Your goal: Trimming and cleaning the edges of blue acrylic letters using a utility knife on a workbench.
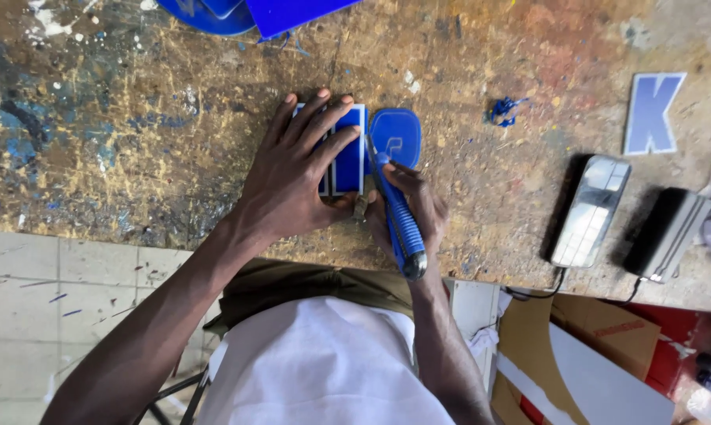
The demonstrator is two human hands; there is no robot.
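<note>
My left hand [296, 169] lies flat, fingers spread, pressing a blue sheet piece with white-edged letter shapes [347, 153] onto the worn wooden workbench [135, 142]. My right hand [410, 208] grips a blue-handled utility knife [398, 216]. Its tip points away from me along the right edge of the piece. A rounded blue cut-out [396, 132] lies just right of the blade, touching the piece.
A blue and white cut-out letter [650, 114] lies at the right. Near it sit a phone handset [591, 208] and a dark boxy device [674, 232], both with cables. Blue sheet pieces [245, 14] rest at the far edge. Blue shavings [503, 110] lie nearby. Cardboard [599, 338] is below the bench.
</note>
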